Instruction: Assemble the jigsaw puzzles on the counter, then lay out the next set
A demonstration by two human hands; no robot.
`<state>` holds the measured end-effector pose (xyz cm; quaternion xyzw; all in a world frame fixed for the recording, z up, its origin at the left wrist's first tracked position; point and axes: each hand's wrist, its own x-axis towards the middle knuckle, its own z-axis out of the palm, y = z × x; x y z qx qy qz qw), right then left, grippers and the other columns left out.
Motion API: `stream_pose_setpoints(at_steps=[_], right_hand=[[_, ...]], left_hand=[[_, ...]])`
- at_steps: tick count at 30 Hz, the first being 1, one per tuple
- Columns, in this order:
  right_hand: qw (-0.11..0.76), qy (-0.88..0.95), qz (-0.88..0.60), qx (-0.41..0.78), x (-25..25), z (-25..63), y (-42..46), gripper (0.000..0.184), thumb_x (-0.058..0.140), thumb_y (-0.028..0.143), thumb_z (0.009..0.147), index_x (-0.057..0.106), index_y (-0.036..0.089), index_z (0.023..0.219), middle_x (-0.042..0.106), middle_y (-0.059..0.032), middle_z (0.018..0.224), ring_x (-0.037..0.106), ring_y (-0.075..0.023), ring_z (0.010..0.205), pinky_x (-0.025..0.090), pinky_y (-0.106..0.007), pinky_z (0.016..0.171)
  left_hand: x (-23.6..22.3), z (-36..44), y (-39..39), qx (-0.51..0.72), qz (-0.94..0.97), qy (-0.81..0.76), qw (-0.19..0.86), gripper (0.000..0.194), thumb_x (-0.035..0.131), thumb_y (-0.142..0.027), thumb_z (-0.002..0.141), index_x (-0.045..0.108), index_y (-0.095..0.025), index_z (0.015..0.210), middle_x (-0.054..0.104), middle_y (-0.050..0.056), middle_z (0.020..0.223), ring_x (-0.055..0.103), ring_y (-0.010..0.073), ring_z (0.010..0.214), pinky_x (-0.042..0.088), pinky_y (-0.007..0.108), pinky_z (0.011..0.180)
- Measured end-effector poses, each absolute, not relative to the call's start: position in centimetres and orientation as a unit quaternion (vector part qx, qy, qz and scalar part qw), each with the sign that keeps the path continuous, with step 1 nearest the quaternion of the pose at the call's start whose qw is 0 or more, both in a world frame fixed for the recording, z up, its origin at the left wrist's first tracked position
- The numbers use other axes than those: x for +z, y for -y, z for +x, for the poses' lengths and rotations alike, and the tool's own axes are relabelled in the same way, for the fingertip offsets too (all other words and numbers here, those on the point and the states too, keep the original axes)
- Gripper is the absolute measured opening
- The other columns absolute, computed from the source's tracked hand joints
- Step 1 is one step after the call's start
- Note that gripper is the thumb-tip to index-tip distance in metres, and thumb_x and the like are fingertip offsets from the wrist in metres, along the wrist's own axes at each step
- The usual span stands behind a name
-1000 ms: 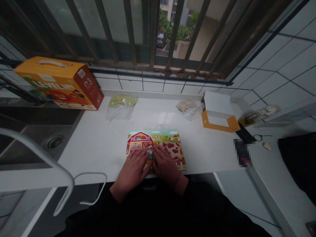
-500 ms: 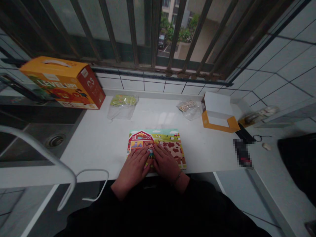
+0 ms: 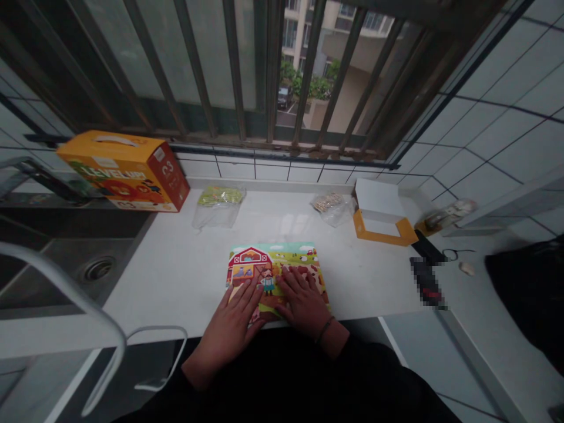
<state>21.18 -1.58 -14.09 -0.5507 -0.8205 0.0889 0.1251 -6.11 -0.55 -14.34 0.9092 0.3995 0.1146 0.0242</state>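
A colourful farm puzzle (image 3: 282, 261) with a red barn and a spotted cow lies flat at the near edge of the white counter (image 3: 176, 264). My left hand (image 3: 231, 320) rests flat on its lower left part, fingers stretched out. My right hand (image 3: 304, 299) lies flat on its lower right part, fingers spread over the cow. Neither hand holds anything. A small gap between the hands shows a figure in the picture.
An orange puzzle box (image 3: 126, 170) stands at the back left beside a steel sink (image 3: 88, 264). Two clear bags of pieces (image 3: 218, 202) (image 3: 330, 205) and an open orange-and-white box (image 3: 381, 217) lie behind. A dark device (image 3: 425, 276) sits right. Barred window ahead.
Both hands have slid slightly apart and toward me on the puzzle, uncovering its middle. The camera has tilted up a little.
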Motion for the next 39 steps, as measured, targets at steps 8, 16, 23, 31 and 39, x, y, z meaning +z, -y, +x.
stream_pose_setpoints(at_steps=[8, 16, 23, 31, 39], right_hand=[[0.112, 0.815, -0.564, 0.079, -14.3, 22.6, -0.7, 0.072, 0.064, 0.059, 0.106, 0.048, 0.027, 0.168, 0.035, -0.0138, 0.180, 0.032, -0.0384, 0.167, 0.022, -0.070, 0.133], [0.038, 0.804, -0.588, 0.074, -13.7, 24.4, -7.9, 0.072, 0.048, 0.062, 0.111, 0.041, 0.026, 0.173, 0.026, -0.0101, 0.184, 0.025, -0.0354, 0.170, 0.018, -0.066, 0.135], [0.021, 0.804, -0.590, 0.072, -13.9, 25.5, -13.5, 0.074, 0.039, 0.063, 0.112, 0.033, 0.027, 0.176, 0.018, -0.0066, 0.186, 0.020, -0.0337, 0.172, 0.013, -0.064, 0.137], [0.019, 0.801, -0.594, 0.078, -14.8, 26.1, -18.7, 0.075, 0.033, 0.066, 0.113, 0.026, 0.029, 0.179, 0.014, -0.0057, 0.187, 0.015, -0.0335, 0.173, 0.014, -0.064, 0.137], [0.017, 0.796, -0.597, 0.095, -14.2, 26.6, -22.1, 0.076, 0.032, 0.066, 0.112, 0.029, 0.027, 0.178, 0.016, -0.0045, 0.187, 0.016, -0.0329, 0.172, 0.010, -0.064, 0.137]], left_hand=[[-14.6, -4.6, -2.7, 0.131, 0.913, -0.384, 0.029, 0.069, 0.050, -0.057, 0.112, 0.039, -0.023, 0.172, 0.035, 0.016, 0.180, 0.042, 0.0323, 0.163, 0.027, 0.059, 0.134], [-15.0, -2.0, -7.0, 0.168, 0.874, -0.452, 0.051, 0.041, 0.053, -0.040, 0.113, 0.065, -0.019, 0.146, 0.061, 0.019, 0.160, 0.054, 0.0348, 0.152, 0.031, 0.062, 0.131], [-14.6, -3.7, -3.0, 0.186, 0.849, -0.493, 0.049, 0.028, 0.057, -0.038, 0.111, 0.072, -0.018, 0.124, 0.073, 0.017, 0.129, 0.068, 0.0340, 0.117, 0.054, 0.049, 0.100], [-13.7, -5.4, 1.2, 0.113, 0.853, -0.508, 0.042, 0.039, 0.043, -0.038, 0.116, 0.066, -0.021, 0.090, 0.070, 0.007, 0.086, 0.065, 0.0244, 0.083, 0.045, 0.038, 0.079], [-14.0, -5.2, 1.4, 0.118, 0.853, -0.508, 0.015, 0.045, 0.045, -0.037, 0.115, 0.069, -0.022, 0.080, 0.070, 0.006, 0.075, 0.064, 0.0223, 0.074, 0.039, 0.037, 0.071]])
